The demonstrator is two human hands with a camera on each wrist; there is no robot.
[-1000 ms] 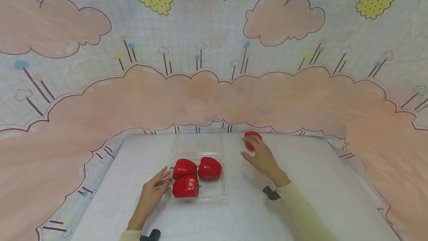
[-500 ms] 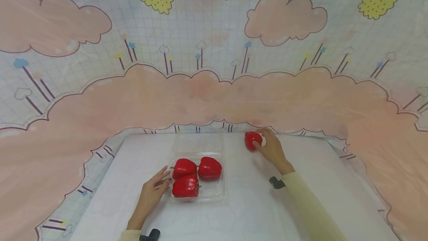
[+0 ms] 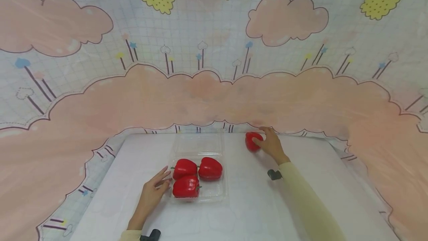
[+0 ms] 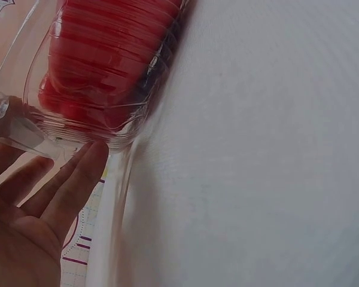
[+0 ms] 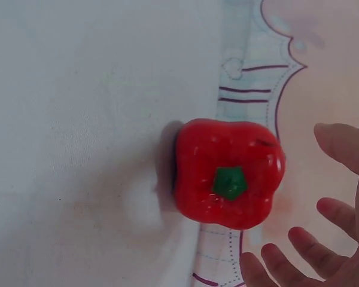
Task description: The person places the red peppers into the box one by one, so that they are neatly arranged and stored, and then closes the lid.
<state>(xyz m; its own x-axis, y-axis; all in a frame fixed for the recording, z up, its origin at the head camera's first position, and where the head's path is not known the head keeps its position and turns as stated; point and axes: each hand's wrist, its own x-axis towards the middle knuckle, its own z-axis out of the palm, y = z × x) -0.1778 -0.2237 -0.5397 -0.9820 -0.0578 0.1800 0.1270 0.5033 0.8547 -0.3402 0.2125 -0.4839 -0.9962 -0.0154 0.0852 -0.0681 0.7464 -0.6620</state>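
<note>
Fingers loosely spread and gripping nothing, the right hand (image 3: 273, 145) is beside a lone red bell pepper (image 5: 227, 173) (green stem showing) near the white table's (image 3: 254, 211) far edge; the left hand (image 3: 151, 192), fingers extended, touches the open clear plastic clamshell (image 3: 211, 189) holding three red bell peppers (image 3: 185, 186)

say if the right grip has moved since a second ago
Yes, the right grip has shifted rightward, away from the clear container in the head view.
</note>
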